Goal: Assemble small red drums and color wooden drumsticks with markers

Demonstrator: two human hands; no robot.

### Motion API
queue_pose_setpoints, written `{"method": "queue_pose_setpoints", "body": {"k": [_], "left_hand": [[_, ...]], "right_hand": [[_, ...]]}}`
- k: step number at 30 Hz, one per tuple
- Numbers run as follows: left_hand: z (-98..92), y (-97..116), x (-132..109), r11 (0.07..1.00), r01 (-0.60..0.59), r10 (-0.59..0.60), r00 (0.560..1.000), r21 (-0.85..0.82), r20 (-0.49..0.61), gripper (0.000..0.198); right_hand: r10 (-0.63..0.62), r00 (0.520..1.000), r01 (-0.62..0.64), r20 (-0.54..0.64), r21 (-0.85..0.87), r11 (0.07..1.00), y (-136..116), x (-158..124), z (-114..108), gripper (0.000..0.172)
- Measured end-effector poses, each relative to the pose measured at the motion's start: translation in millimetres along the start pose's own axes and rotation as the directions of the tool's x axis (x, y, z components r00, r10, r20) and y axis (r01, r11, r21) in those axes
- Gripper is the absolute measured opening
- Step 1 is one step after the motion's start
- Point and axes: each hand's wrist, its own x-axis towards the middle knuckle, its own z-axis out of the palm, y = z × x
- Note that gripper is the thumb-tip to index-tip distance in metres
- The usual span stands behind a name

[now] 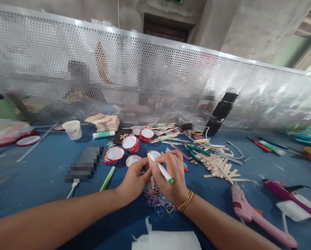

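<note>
My right hand [172,177] grips a white marker [161,169] with a green end, its tip pointing up and left. My left hand [134,178] pinches a small wooden stick [151,175] held upright between both hands. The marker tip touches the top of that stick. Under the hands lies a tangle of coloured rubber bands [157,201]. Just beyond the hands sit round red-rimmed white lids [115,153].
Loose wooden sticks [218,166] lie to the right, with a pink glue gun [249,213] and a purple one [291,196]. A white cup [72,129], a glue stick [103,134] and a green marker [107,178] lie to the left. A perforated metal screen [155,76] closes the back.
</note>
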Motion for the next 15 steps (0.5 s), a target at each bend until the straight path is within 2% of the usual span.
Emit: {"method": "queue_pose_setpoints", "body": {"k": [15], "left_hand": [[0.4, 3.8, -0.7, 1.0, -0.009, 0.009, 1.0, -0.01, -0.009, 0.027]], "right_hand": [[-0.022, 1.0, 0.022, -0.022, -0.007, 1.0, -0.4, 1.6, -0.3, 0.007]]}}
